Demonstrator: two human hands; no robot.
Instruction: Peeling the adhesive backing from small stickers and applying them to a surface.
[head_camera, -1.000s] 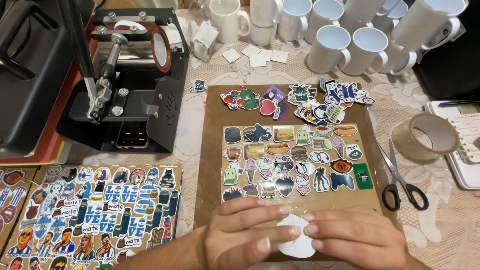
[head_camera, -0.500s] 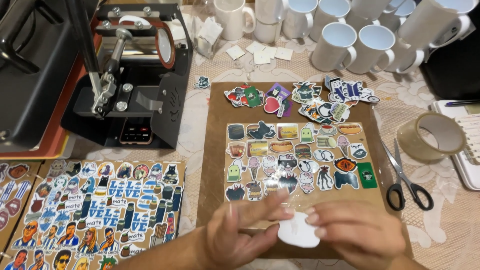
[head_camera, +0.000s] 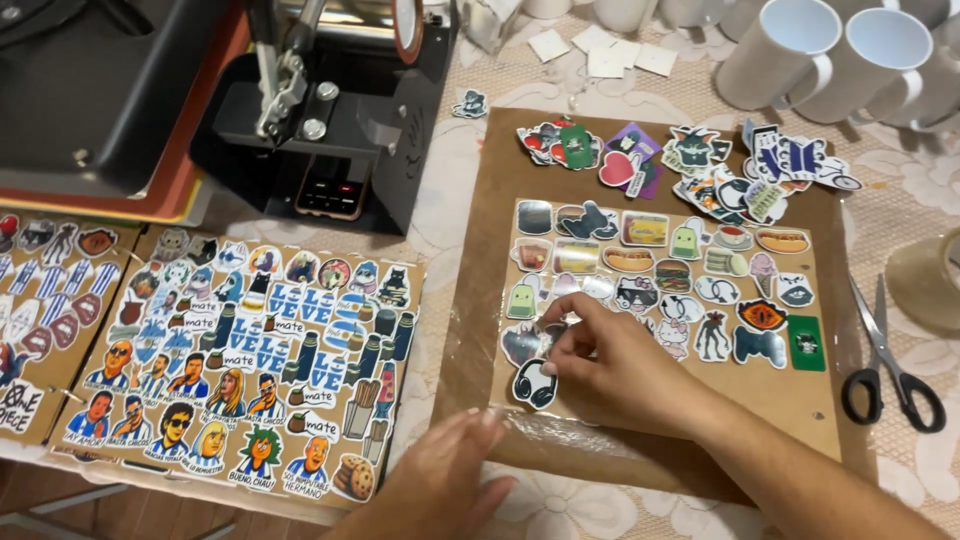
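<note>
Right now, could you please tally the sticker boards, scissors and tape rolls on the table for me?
Sticker boards: 3 (far left, middle, right)
Scissors: 1
Tape roll: 1
Total: 5

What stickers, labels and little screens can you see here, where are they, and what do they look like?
Sticker sheet: lower left, brown card packed with cartoon faces and blue-white shapes.
Glossy sticker board: middle, rows of food and character stickers; right hand touches one.
Loose sticker pile: above the board, mixed colours.
Small display: front of the black press, dark with red lights.
Left hand: bottom edge.
</note>
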